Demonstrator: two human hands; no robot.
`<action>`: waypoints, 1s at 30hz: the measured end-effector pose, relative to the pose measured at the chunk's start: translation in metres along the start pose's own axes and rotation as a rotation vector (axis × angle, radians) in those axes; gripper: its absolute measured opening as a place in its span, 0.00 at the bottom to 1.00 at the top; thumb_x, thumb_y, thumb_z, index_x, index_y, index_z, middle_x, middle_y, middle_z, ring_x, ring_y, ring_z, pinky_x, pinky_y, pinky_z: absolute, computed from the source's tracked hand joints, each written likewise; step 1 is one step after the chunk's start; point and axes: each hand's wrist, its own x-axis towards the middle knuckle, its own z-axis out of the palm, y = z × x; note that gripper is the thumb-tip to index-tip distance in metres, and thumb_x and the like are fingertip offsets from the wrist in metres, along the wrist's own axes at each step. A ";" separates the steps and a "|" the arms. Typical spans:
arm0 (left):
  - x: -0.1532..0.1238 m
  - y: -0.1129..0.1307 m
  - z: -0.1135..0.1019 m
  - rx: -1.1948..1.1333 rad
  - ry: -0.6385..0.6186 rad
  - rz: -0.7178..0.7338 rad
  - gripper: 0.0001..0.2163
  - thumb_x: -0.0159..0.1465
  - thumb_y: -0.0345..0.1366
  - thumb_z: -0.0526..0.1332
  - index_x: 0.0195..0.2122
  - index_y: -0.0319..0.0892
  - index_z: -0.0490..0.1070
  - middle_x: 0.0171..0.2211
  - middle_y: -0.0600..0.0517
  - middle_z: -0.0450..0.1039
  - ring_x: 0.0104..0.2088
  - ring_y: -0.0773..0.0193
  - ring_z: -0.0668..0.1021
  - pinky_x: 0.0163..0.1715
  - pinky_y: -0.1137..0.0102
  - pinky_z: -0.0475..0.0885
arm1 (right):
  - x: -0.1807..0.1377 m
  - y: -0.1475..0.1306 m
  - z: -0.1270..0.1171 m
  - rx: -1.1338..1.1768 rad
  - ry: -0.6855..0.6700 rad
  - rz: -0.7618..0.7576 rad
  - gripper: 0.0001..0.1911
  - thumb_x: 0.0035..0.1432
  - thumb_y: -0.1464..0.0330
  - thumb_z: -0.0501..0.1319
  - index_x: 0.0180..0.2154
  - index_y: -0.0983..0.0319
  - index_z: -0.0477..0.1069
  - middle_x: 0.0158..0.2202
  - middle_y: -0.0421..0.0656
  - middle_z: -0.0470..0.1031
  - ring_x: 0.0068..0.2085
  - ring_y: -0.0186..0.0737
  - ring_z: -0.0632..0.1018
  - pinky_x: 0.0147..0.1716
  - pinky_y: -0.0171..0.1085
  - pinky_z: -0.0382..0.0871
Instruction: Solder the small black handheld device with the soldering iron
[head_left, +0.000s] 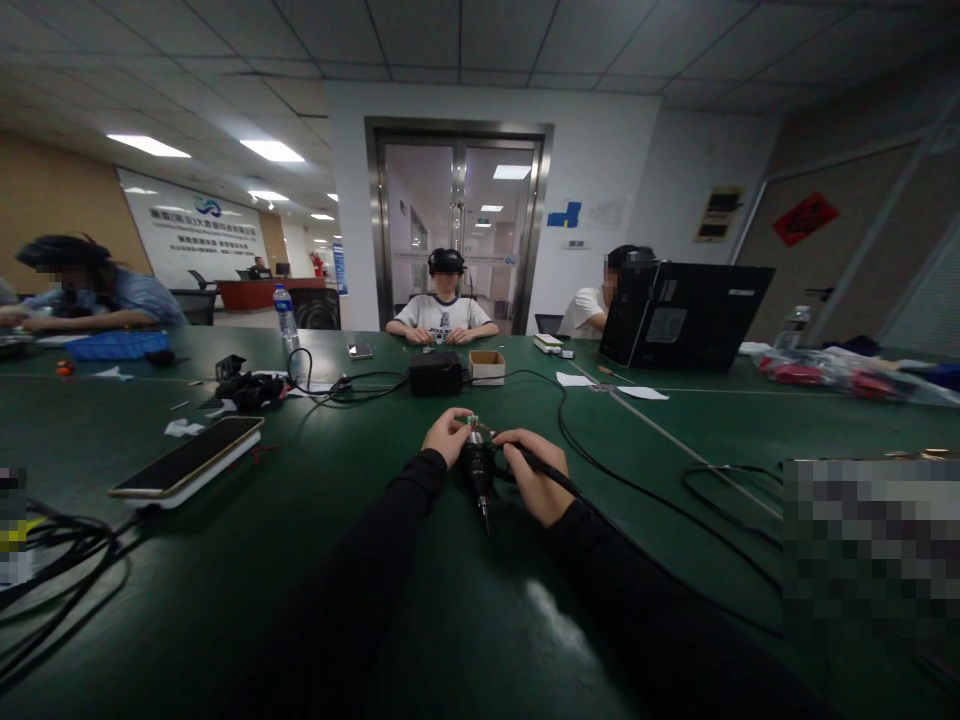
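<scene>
My left hand (448, 437) is closed in a pinch on a small green circuit board (472, 421), held just over the far end of a black electric screwdriver (478, 462). That screwdriver lies on the table with its bit pointing toward me. In my right hand (541, 482) is a slim black corded tool that looks like a soldering iron (534, 460), gripped like a pen. Its front end points left at the circuit board; whether the two touch I cannot tell. A cable runs from its back over my right wrist.
Ahead are a black box (435, 374) and a small open carton (487, 368). A phone (195, 455) on a white block is at left, near tangled cables (60, 560). A black cable (637, 480) crosses at right. A person (444, 315) sits opposite.
</scene>
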 end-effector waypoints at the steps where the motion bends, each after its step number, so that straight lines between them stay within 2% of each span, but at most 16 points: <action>1: 0.000 0.000 0.000 -0.001 -0.001 0.001 0.11 0.56 0.28 0.60 0.41 0.41 0.72 0.28 0.53 0.76 0.29 0.66 0.77 0.37 0.70 0.71 | 0.000 0.000 0.000 0.004 -0.003 0.003 0.10 0.55 0.70 0.55 0.32 0.59 0.76 0.35 0.42 0.79 0.38 0.41 0.78 0.41 0.37 0.69; 14: 0.000 -0.001 0.000 -0.016 -0.017 0.017 0.12 0.55 0.27 0.60 0.41 0.41 0.72 0.27 0.53 0.75 0.29 0.66 0.76 0.37 0.71 0.71 | 0.000 -0.002 0.000 0.000 -0.020 0.002 0.10 0.55 0.69 0.55 0.31 0.59 0.76 0.33 0.42 0.79 0.36 0.41 0.78 0.42 0.38 0.70; 22: -0.003 0.008 0.001 -0.016 0.003 -0.012 0.11 0.55 0.26 0.60 0.40 0.41 0.72 0.25 0.55 0.74 0.28 0.66 0.76 0.36 0.71 0.71 | 0.000 0.000 -0.001 0.001 0.043 0.014 0.10 0.55 0.69 0.55 0.29 0.59 0.75 0.33 0.42 0.79 0.36 0.41 0.78 0.40 0.37 0.69; 30: -0.003 0.006 0.000 -0.003 -0.009 -0.020 0.11 0.56 0.28 0.60 0.41 0.41 0.72 0.27 0.53 0.75 0.29 0.66 0.77 0.37 0.71 0.71 | 0.001 0.001 0.000 -0.001 0.009 0.040 0.10 0.55 0.69 0.55 0.30 0.59 0.75 0.33 0.42 0.79 0.36 0.41 0.78 0.39 0.37 0.69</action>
